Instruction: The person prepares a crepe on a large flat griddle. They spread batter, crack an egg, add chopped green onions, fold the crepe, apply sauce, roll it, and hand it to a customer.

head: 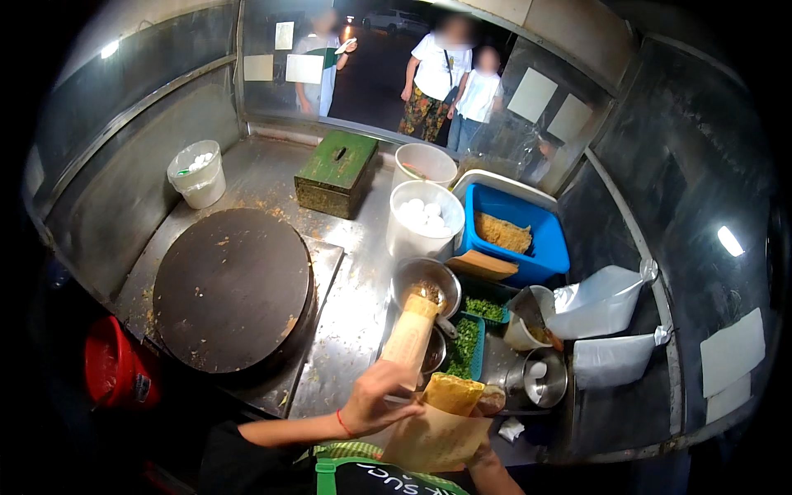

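In front of my chest, a paper bag (440, 436) holds a folded, yellow-brown crepe (453, 394) that sticks out of its top. My right hand (480, 453) grips this bag from the right side, its fingers mostly hidden behind the paper. My left hand (378, 399), with a red string on the wrist, is slightly blurred at the bag's left edge; whether it pinches the paper is unclear. Just beyond it, a second filled paper bag (409, 337) leans with its top on a steel bowl (455, 281).
A round griddle (232, 291) with crumbs fills the left. Green trays of chopped greens (463, 346), a steel bowl (546, 377) and a blue bin (550, 241) stand right. Behind are an egg bucket (426, 219) and a green box (337, 173). People stand outside the window.
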`<state>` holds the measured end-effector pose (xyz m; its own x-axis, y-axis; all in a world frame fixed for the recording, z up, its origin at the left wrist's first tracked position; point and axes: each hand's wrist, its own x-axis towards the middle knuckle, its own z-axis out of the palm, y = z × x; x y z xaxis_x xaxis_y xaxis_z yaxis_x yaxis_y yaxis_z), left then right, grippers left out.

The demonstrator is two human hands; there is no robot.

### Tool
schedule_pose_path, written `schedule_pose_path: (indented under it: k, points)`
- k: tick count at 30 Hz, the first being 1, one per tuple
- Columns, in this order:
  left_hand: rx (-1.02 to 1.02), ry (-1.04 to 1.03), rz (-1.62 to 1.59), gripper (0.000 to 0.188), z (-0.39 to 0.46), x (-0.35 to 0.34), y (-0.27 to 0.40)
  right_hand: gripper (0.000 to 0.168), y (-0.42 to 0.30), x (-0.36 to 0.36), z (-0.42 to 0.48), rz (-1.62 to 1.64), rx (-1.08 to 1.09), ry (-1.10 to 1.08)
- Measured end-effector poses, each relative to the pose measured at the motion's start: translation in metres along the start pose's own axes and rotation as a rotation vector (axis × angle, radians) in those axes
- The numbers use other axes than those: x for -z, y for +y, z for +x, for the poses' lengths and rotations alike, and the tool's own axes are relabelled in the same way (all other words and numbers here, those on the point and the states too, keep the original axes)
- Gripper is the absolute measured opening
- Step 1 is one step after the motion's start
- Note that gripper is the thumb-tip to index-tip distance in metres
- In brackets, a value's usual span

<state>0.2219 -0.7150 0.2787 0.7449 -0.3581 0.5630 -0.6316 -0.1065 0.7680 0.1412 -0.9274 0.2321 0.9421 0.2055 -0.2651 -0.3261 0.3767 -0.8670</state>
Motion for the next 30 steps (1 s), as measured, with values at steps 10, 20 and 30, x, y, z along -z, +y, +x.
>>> schedule_pose_path:
  k: [10,20,30]
  points:
    - [0.887,-0.42,-0.975,0.041,-0.055,-0.024,0.0,0.056,0.012,-0.035,-0.017,-0.062,0.076,0.069]
    - [0.645,-0.209,-1.348,0.088,-0.042,-0.006,-0.037,0.07,-0.084,-0.112,0.007,-1.134,0.72,0.02]
    - [0.654,0.043,-1.492,0.065,-0.022,0.005,-0.045,0.056,0.016,-0.036,0.011,-0.469,0.301,0.113]
